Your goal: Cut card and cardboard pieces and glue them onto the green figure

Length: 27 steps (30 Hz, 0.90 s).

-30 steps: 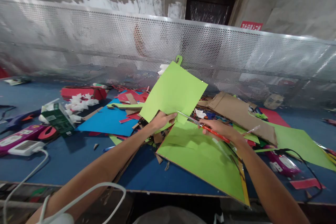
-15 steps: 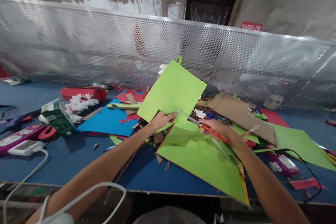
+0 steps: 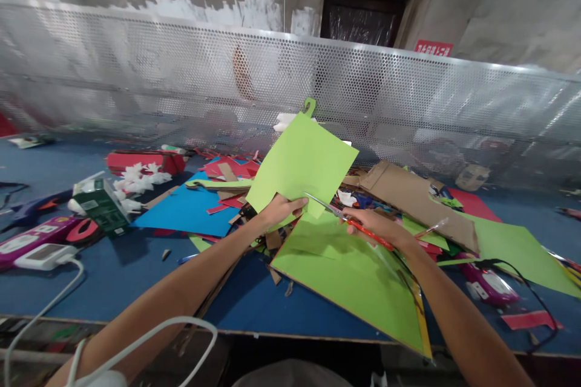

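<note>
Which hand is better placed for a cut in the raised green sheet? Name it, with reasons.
Probably the right hand: it holds the red-handled scissors, blades at the lower part of the raised green sheet. The left hand is occupied gripping that sheet.

The sheet [image 3: 302, 160] is plain lime green, the scissor handles [image 3: 373, 237] orange-red.

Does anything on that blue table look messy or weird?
Yes. The green board lies askew, its near corner poking past the front edge of the table. Behind it, paper scraps and cardboard make a jumbled heap.
</note>
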Each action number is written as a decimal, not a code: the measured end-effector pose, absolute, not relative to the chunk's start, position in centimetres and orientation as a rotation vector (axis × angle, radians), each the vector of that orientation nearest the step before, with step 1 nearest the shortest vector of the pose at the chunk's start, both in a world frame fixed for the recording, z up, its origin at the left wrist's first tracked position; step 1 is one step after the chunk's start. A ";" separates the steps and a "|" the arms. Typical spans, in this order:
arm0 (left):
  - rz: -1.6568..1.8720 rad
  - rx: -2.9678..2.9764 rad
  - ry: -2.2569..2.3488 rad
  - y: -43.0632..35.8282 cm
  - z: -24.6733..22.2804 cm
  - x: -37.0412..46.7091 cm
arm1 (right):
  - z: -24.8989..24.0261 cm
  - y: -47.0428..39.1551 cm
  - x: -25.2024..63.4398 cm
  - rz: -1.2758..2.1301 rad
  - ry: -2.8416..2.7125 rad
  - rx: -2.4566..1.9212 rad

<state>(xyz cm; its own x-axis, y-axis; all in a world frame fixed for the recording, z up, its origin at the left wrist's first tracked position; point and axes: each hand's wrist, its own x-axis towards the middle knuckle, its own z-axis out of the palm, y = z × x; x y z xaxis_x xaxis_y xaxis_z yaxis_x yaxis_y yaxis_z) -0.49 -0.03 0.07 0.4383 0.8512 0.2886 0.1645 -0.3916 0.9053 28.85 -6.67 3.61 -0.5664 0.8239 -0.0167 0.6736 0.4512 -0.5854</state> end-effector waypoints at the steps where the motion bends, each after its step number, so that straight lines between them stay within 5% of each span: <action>1: 0.995 1.825 0.864 0.0 0.0 -0.4 | 3.6 -6.7 28.8 0.797 -2.435 -1.291; 27: 1.062 1.759 0.817 1.0 -0.5 -0.6 | 4.3 -6.9 29.0 0.730 -2.414 -1.315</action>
